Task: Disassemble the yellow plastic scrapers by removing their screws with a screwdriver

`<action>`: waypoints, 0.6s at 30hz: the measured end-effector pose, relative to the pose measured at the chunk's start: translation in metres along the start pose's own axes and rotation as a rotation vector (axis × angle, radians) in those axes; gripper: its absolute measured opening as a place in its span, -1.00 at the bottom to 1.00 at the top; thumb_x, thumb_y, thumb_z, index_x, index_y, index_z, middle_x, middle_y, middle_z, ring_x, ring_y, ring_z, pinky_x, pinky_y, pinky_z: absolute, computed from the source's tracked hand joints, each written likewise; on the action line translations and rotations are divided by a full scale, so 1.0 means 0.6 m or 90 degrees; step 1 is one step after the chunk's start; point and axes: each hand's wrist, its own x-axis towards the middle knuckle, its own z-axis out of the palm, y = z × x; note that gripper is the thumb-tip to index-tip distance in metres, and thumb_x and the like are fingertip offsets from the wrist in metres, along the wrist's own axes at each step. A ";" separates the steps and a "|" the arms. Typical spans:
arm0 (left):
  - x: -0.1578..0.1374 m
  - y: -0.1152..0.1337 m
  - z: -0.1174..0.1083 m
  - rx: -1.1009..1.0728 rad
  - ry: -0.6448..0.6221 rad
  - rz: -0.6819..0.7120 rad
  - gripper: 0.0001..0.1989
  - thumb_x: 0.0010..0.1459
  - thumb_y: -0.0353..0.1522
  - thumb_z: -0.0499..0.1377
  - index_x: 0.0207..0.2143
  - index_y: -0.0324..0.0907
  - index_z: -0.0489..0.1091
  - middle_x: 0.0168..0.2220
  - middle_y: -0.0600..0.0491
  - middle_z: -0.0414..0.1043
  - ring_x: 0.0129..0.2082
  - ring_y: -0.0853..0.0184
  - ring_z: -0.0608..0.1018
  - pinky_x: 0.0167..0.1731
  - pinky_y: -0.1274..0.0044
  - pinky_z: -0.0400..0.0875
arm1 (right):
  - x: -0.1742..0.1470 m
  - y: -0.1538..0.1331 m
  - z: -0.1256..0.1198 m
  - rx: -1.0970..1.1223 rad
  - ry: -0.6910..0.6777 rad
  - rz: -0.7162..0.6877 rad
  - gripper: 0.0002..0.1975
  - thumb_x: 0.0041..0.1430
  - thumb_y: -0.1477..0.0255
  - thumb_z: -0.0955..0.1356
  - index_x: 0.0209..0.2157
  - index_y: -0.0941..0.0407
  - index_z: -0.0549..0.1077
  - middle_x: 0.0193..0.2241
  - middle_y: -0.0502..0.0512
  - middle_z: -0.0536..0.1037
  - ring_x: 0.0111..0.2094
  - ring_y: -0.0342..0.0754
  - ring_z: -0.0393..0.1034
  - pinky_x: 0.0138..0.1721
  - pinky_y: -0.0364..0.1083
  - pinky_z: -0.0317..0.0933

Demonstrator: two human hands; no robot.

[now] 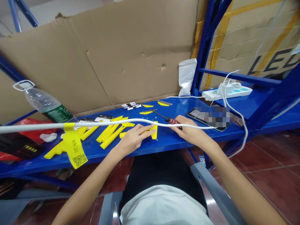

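Note:
My left hand (133,138) lies over a yellow plastic T-shaped tool (154,133), gripping it against the blue shelf; its handle is mostly under my fingers. In my closed right hand (187,129) is a screwdriver (173,121) with a red and black handle, its shaft pointing up and left. Tiny loose bits (155,118), perhaps screws, lie just beyond the yellow tool. Behind them are a yellow strip (146,112) with a thin grey metal piece and another such yellow strip (163,103). Several more yellow handles (112,129) are spread left of my left hand.
A white cable (112,123) crosses the view in front of my hands. Left stand a water bottle (50,104) and a red bag (30,128). Small black-and-white packs (131,106) lie at the back. Right are a phone (197,115) and a power strip (239,91).

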 end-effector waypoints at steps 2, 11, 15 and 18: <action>-0.001 0.000 0.002 -0.007 0.020 -0.009 -0.37 0.52 -0.65 0.09 0.48 -0.02 0.50 0.39 -0.16 0.62 0.26 0.10 0.69 0.15 0.27 0.72 | 0.000 0.003 0.001 -0.001 0.002 -0.003 -0.60 0.64 0.03 0.29 -0.26 -0.01 0.33 -0.27 0.14 0.53 -0.28 0.13 0.44 -0.17 0.09 0.31; -0.001 0.004 0.006 -0.031 0.061 -0.049 -0.36 0.58 -0.58 0.15 0.56 0.05 0.39 0.44 -0.16 0.57 0.38 0.08 0.68 0.27 0.25 0.70 | 0.000 0.000 -0.001 0.003 0.003 0.004 -0.61 0.62 0.04 0.32 -0.26 -0.02 0.32 -0.27 0.14 0.53 -0.28 0.13 0.46 -0.18 0.08 0.30; 0.003 0.008 0.006 -0.050 0.081 -0.062 -0.33 0.60 -0.55 0.16 0.63 0.06 0.29 0.42 -0.14 0.60 0.39 0.06 0.68 0.34 0.17 0.67 | 0.000 -0.001 -0.001 -0.002 0.003 0.004 -0.60 0.63 0.03 0.32 -0.26 -0.02 0.32 -0.27 0.15 0.54 -0.28 0.12 0.45 -0.17 0.08 0.31; 0.004 0.010 0.004 -0.043 0.071 -0.050 -0.27 0.58 -0.61 0.10 0.66 0.09 0.26 0.45 -0.14 0.57 0.40 0.05 0.67 0.36 0.09 0.64 | 0.001 -0.003 -0.001 0.000 0.000 0.005 -0.60 0.64 0.03 0.31 -0.26 -0.01 0.34 -0.26 0.15 0.55 -0.26 0.12 0.47 -0.17 0.08 0.32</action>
